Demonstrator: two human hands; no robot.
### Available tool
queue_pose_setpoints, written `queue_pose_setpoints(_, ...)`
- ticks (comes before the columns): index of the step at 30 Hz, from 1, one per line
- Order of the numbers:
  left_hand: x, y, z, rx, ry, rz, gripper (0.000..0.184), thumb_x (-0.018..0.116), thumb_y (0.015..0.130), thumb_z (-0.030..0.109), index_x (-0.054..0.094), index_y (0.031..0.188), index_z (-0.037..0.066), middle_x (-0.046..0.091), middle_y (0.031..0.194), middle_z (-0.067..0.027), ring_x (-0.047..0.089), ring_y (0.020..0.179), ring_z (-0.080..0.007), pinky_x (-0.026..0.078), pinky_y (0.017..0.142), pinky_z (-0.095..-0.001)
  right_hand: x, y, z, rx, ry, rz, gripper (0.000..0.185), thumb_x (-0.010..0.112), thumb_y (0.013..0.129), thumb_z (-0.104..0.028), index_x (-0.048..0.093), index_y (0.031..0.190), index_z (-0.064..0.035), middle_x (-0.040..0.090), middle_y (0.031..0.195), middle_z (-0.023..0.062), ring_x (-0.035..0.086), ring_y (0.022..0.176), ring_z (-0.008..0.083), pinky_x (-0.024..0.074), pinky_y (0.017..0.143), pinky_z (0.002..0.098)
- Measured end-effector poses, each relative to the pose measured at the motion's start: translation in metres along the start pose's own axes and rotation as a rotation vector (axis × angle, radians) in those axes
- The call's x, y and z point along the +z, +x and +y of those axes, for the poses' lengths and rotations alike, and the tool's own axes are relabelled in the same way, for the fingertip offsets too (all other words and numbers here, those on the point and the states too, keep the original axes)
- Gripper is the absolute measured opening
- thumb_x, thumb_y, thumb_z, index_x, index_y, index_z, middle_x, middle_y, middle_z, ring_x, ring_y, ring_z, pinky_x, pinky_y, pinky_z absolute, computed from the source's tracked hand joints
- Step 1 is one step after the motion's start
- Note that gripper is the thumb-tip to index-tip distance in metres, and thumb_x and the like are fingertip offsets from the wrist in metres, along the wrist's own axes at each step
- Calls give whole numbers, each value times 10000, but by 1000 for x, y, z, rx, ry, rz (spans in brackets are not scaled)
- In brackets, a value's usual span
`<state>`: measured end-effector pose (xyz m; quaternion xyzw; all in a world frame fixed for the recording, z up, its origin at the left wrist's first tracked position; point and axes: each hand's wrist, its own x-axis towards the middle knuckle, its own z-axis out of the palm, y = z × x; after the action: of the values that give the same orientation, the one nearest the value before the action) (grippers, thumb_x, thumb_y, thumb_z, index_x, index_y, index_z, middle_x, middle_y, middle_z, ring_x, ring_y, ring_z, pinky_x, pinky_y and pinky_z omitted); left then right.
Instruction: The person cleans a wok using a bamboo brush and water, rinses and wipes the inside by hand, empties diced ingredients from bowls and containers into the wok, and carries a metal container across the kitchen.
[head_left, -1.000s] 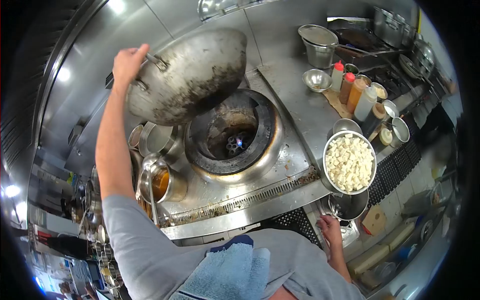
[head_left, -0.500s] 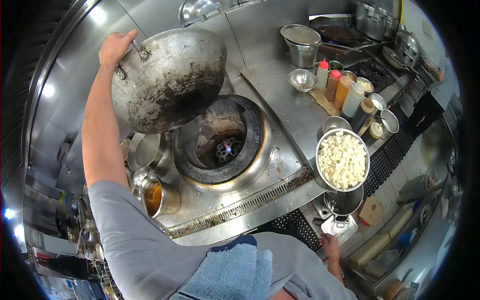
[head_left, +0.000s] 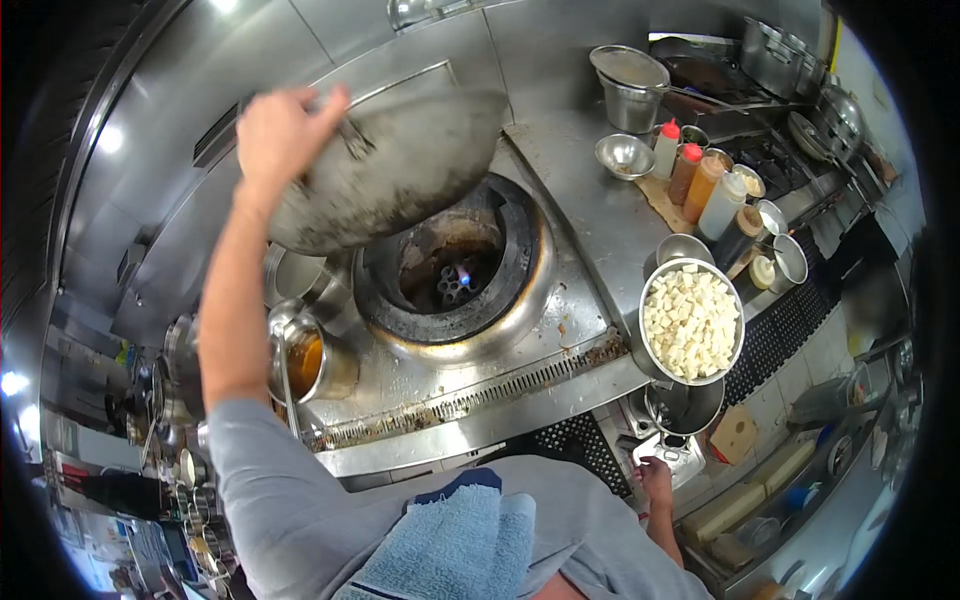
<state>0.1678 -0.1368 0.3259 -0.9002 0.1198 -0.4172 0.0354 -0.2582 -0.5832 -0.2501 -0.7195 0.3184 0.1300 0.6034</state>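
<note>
My left hand [head_left: 284, 140] grips the handle of a large, soot-stained wok [head_left: 400, 170], which hangs tilted above the burner's back left side. Both wok and hand are blurred by motion. Below it the round wok burner [head_left: 450, 330] is uncovered, with a small flame in its middle. Low on the right, my right hand [head_left: 655, 478] is beside a shiny metal plate [head_left: 682, 462]; its fingers are curled, and what they hold is too small to make out. A bowl of white cubes [head_left: 692, 322] stands at the stove's right edge.
Squeeze bottles [head_left: 722, 207] and small metal bowls [head_left: 625, 156] stand on the counter at right. A metal pot of orange-brown liquid [head_left: 305, 362] with a ladle [head_left: 288, 380] is left of the burner. A strainer [head_left: 628, 66] tops a pot at the back.
My left hand has moved right and a little lower with the wok, whose underside now shows less. My right hand has shifted slightly. The whole view has turned a little.
</note>
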Motion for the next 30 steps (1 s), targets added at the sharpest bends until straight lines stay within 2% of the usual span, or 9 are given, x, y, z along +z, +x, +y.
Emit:
queue_pose_setpoints(2, -14, -62, 43, 87, -18, -14, 477, 690, 828, 476, 615, 570, 81, 557, 502, -98, 577, 490, -316, 464, 499, -423, 3, 1, -3, 17, 65, -43, 269, 479, 904, 34, 651, 1105, 82, 653, 728, 67, 588, 634, 118, 488, 598, 263)
queue_pose_setpoints(6, -3, -175, 103, 237, -70, 103, 418, 758, 719, 384, 504, 485, 148, 479, 446, -30, 507, 397, -226, 401, 382, -367, 4, 25, 20, -77, -57, -149, 264, 483, 912, 28, 656, 1107, 67, 695, 783, 97, 633, 667, 133, 495, 605, 260)
queue_pose_setpoints(11, 11, -268, 130, 115, -103, 74, 412, 795, 660, 283, 430, 508, 167, 444, 454, 20, 495, 420, -166, 378, 428, -299, -6, 36, -13, -10, -153, -252, 219, 563, 940, -79, 653, 1088, 54, 724, 850, 132, 705, 749, 194, 542, 625, 313)
queue_pose_setpoints(15, 9, -298, 128, 45, -161, 104, 369, 798, 635, 275, 466, 519, 165, 479, 473, 18, 512, 432, -175, 387, 434, -309, -4, 63, -14, -185, -270, -343, 231, 539, 941, -44, 632, 1111, 81, 731, 938, 176, 707, 770, 205, 561, 665, 313)
queue_pose_setpoints(18, 17, -314, 125, 23, -166, 106, 415, 792, 631, 257, 414, 495, 153, 466, 469, 1, 491, 425, -198, 379, 431, -330, 0, 62, -49, -169, -284, -343, 232, 546, 934, -36, 631, 1111, 86, 728, 910, 168, 700, 760, 195, 560, 669, 315)
queue_pose_setpoints(19, 19, -320, 124, 12, -193, 109, 393, 790, 641, 257, 442, 493, 152, 474, 466, -2, 509, 430, -203, 402, 439, -334, 2, 65, -52, -181, -270, -324, 293, 556, 910, -59, 637, 1170, 47, 739, 896, 143, 716, 773, 188, 549, 593, 294)
queue_pose_setpoints(26, 32, -335, 103, -109, -336, -173, 384, 781, 726, 355, 550, 512, 135, 486, 446, -4, 545, 440, -260, 473, 475, -377, 3, 56, -49, -191, -344, -246, 276, 553, 910, -54, 634, 1154, 45, 727, 854, 141, 719, 732, 191, 547, 548, 301)
queue_pose_setpoints(27, 22, -333, 96, -151, -413, -404, 325, 797, 752, 355, 634, 627, 104, 594, 588, -45, 620, 593, -289, 513, 554, -386, 6, 55, -38, -211, -370, -200, 256, 554, 901, -42, 638, 1130, 39, 718, 827, 132, 712, 685, 188, 544, 533, 290)
queue_pose_setpoints(30, 6, -311, 55, -33, -826, -391, 318, 827, 755, 324, 678, 796, 46, 674, 848, -110, 665, 811, -280, 541, 721, -403, 2, 47, 1, -140, -308, -163, 268, 556, 866, -2, 653, 1113, 31, 712, 800, 126, 701, 661, 175, 533, 515, 287)
